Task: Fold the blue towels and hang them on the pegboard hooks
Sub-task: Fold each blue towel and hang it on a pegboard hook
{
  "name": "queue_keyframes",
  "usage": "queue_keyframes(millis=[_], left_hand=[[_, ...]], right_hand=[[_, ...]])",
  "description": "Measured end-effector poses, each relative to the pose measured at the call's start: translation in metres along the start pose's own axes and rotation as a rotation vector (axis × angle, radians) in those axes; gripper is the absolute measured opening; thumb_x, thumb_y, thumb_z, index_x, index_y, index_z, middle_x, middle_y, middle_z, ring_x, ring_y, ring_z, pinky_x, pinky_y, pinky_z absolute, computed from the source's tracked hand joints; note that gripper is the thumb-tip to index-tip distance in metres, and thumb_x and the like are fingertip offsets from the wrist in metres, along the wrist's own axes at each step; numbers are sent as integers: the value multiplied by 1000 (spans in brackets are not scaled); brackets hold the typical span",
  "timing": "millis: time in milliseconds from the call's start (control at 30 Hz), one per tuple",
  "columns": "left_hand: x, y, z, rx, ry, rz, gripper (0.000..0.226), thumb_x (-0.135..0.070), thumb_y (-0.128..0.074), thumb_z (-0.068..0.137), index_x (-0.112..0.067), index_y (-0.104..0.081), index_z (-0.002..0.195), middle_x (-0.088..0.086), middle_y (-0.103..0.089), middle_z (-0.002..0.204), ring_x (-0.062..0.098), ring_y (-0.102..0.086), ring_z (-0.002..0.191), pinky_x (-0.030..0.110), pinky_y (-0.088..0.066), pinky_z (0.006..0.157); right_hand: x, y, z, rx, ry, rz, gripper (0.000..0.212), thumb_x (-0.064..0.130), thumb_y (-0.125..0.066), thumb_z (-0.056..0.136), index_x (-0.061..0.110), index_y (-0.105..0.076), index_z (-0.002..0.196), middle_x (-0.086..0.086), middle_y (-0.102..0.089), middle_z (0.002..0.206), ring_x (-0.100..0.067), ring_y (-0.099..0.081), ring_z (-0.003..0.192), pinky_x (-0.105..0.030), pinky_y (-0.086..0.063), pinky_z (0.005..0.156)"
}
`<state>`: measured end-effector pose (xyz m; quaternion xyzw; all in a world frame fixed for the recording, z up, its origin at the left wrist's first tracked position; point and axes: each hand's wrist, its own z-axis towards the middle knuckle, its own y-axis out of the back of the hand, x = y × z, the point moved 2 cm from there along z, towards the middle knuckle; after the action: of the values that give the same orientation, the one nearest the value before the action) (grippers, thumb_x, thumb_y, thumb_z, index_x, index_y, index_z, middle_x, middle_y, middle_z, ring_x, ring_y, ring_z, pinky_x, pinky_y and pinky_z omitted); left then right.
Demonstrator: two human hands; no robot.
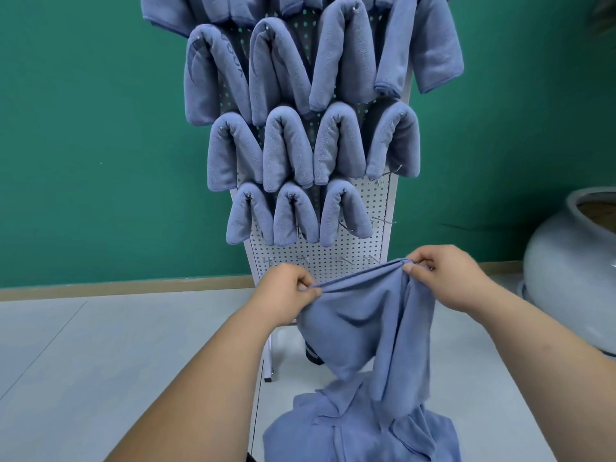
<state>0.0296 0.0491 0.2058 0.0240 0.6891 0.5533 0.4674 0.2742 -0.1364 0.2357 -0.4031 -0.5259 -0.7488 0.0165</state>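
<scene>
So | blue towel (pixel 366 323) hangs before the pegboard's (pixel 333 248) bottom edge, top hem running left-right | left hand (pixel 293 288) and right hand (pixel 445 278) each pinch one end | bare hooks (pixel 345 261) just above and behind; right hand looks nearer | still needs folding imo

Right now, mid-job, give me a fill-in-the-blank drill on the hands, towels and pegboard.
1. The left hand and right hand pinch the held towel along its ____ edge.
2. The lowest hung row on the pegboard has ____ folded towels.
3. The loose pile lies ____ the held towel.
4. The grey pot stands on the person's ____ side.
Missing: top; three; below; right.
</scene>
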Motion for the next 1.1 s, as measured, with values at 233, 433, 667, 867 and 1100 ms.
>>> queue_keyframes(millis=[233,433,667,867,1100], left_hand=[[10,11,-2,-122,123,-440,20,-35,-86,86,-18,-77,80,-8,-68,66,6,-56,61,19,-44,62],[-16,-6,-5,-95,239,-762,29,-32,-86,88,-6,-74,87,0,-68,71,12,-57,63,21,-48,61],[-35,-27,-9,93,259,-914,7,-17,-77,95,-14,-80,102,3,-79,91,14,-69,80,29,-58,73],[-42,-29,-13,120,265,-966,9,-14,-81,92,-11,-78,100,11,-81,96,19,-74,82,30,-61,76],[-42,-30,-13,81,278,-1003,4,-14,-80,93,-12,-78,94,9,-80,90,17,-73,78,29,-61,76]], right_hand=[[-29,5,-2,-57,-144,43,13,26,-76,95,28,-74,82,3,-75,72,-20,-66,73,-31,-52,67],[6,-4,-9,18,-212,482,5,14,-78,95,17,-82,93,-2,-71,63,-20,-67,55,-32,-64,64],[50,-20,-24,394,-100,572,22,5,-72,95,14,-74,115,-5,-81,101,-22,-78,95,-39,-58,87],[60,-24,-29,266,42,376,14,10,-69,99,22,-76,103,1,-81,92,-14,-79,87,-42,-61,85],[61,-27,-26,119,250,208,12,27,-80,92,36,-76,85,11,-71,97,-1,-66,91,-21,-51,84]])
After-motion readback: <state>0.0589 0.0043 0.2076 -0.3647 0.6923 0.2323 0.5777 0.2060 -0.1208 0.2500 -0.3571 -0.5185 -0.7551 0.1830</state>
